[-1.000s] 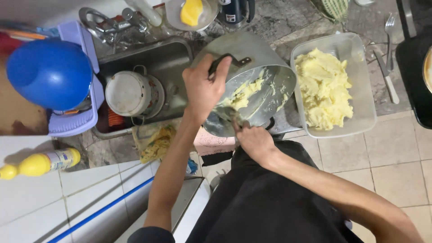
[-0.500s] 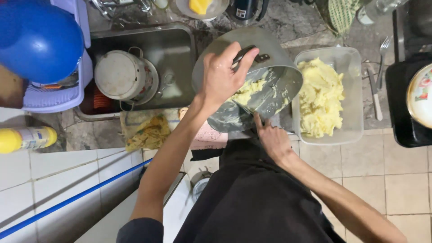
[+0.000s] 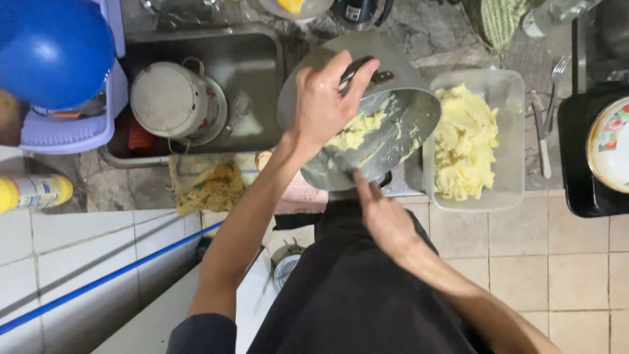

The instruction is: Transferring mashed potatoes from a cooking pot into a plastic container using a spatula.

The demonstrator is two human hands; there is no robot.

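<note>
Right hand point(image 3: 383, 219) grips the near rim of the tilted metal pot point(image 3: 367, 124), left hand point(image 3: 324, 101) wrapped round its handle. Mash point(image 3: 357, 131) clings inside; it needs scraping into the plastic tub point(image 3: 514, 85) beside it.

White lidded pot point(image 3: 175, 100) in sink point(image 3: 252, 59), blue bowl point(image 3: 52, 49) top-left, yellow bottle point(image 3: 33, 192), fork point(image 3: 557, 72) w/ knife point(image 3: 541, 141) right.

Both arms extended forward.
Left hand point(image 3: 325, 98) raised, fingers curled in a grip; right hand point(image 3: 382, 216) lower, fingers pointing forward.
</note>
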